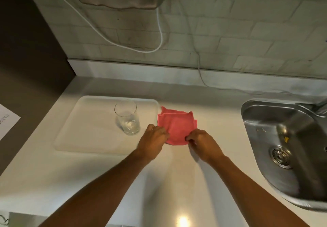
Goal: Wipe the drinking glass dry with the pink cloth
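Note:
A clear drinking glass (127, 117) stands upright on the right part of a white tray (85, 125). Just right of the tray, a folded pink cloth (176, 124) lies flat on the white counter. My left hand (153, 139) pinches the cloth's near left corner, close to the glass but not touching it. My right hand (201, 142) pinches the near right corner. Both sets of fingers are closed on the fabric, which rests on the counter.
A steel sink (290, 148) with a drain is sunk into the counter at the right. White cables (159, 31) hang down the brick wall behind. A sheet of paper (7, 120) lies at the far left beyond the counter edge.

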The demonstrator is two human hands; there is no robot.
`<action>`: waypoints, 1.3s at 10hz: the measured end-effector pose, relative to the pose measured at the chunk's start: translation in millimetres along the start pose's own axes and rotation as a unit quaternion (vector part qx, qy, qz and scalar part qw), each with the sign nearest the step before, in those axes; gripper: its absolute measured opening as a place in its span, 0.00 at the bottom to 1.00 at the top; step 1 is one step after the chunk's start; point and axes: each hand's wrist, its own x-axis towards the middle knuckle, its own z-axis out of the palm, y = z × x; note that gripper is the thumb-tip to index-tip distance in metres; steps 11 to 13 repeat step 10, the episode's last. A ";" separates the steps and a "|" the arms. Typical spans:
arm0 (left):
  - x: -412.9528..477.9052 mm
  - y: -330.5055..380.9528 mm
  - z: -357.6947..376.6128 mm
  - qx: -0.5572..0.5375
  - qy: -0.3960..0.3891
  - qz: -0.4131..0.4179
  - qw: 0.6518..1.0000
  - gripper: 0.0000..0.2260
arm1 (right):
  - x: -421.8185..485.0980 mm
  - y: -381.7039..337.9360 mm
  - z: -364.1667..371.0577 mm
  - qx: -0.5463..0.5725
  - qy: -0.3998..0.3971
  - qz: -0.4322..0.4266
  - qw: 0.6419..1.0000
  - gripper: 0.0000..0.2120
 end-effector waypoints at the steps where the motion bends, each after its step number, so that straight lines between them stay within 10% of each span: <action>1: -14.9 3.6 4.6 0.035 0.009 0.020 0.999 0.13 | -7.2 1.5 7.1 -0.030 0.006 -0.011 0.999 0.09; 13: -59.7 11.5 11.6 -0.118 0.143 0.041 0.982 0.07 | -40.7 -24.9 5.5 -0.079 -0.010 -0.004 0.997 0.12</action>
